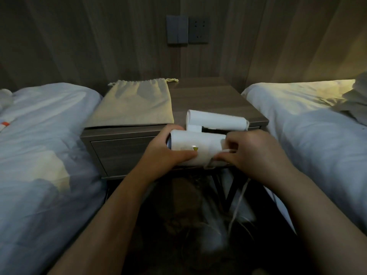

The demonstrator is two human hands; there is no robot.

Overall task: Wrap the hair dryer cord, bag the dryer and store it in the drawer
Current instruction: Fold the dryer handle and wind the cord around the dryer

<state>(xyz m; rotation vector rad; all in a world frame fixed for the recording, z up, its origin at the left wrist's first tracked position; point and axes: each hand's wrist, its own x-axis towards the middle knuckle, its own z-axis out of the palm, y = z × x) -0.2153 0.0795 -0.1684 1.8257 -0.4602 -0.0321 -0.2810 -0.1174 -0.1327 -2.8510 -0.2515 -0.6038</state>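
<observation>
White hair dryer [195, 147] at nightstand [208, 100] edge, both hands' fingers [186, 154] clamped on it.

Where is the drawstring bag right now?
In the head view, the drawstring bag lies flat on the left half of the nightstand, beside the left bed and behind-left of the hair dryer.

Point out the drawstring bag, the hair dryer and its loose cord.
drawstring bag [133, 104]: head view, middle of cloth.
hair dryer [194, 147]: head view, barrel.
cord [237, 203]: head view, hanging stretch.
</observation>
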